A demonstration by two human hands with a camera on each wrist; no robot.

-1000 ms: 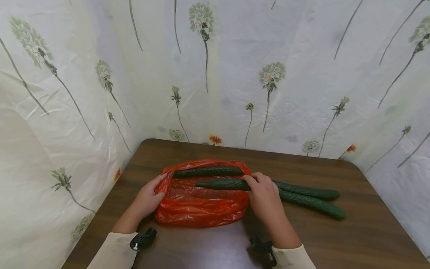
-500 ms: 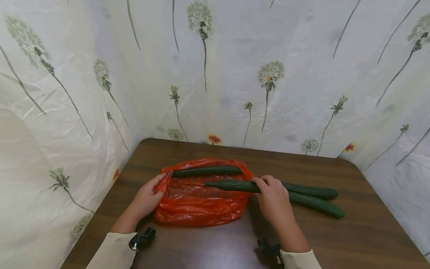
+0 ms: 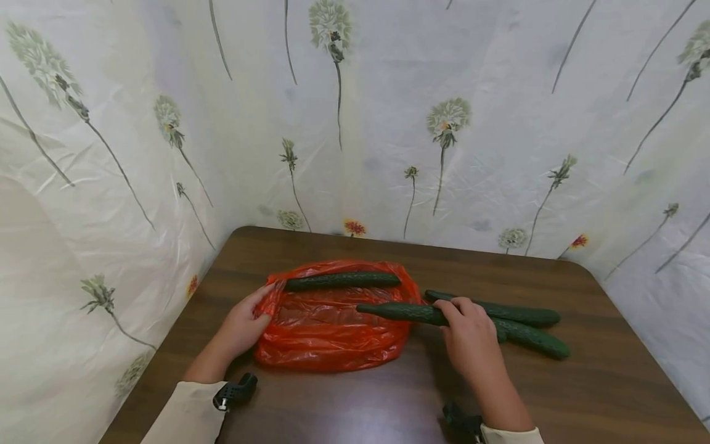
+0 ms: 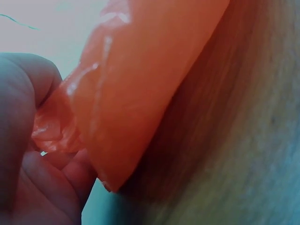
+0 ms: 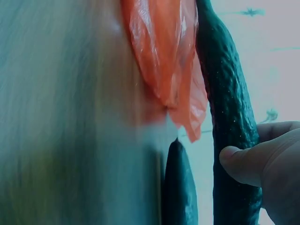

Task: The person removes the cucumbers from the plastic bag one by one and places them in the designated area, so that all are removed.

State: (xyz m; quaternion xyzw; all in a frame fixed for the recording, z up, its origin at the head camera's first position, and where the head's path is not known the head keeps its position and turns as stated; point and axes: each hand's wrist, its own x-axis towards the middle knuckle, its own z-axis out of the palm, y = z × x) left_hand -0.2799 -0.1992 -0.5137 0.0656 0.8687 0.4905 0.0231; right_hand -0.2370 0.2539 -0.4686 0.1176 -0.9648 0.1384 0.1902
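A red plastic bag (image 3: pixel 333 361) lies on the table with its mouth spread. One dark green cucumber (image 3: pixel 344 280) is inside along its far side. My left hand (image 3: pixel 241 324) pinches the bag's left rim between thumb and fingers, as the left wrist view also shows. My right hand (image 3: pixel 471 342) grips another cucumber (image 3: pixel 399 311), thumb along its side in the right wrist view. Its narrow end reaches over the bag's right part; the hand hides some of its length. Two further cucumbers lie on the table right of the bag, a rear one (image 3: pixel 527 314) and a front one (image 3: pixel 538 340).
The brown wooden table (image 3: pixel 599 382) has rounded far corners. Behind it and to the left hangs a pale sheet (image 3: pixel 388 123) printed with dandelions. A dark device (image 3: pixel 235 393) is strapped to the left wrist, and a similar one (image 3: pixel 463 422) to the right.
My right hand has moved to the right with its cucumber, whose narrow end has drawn back across the bag. The left hand keeps its grip on the rim.
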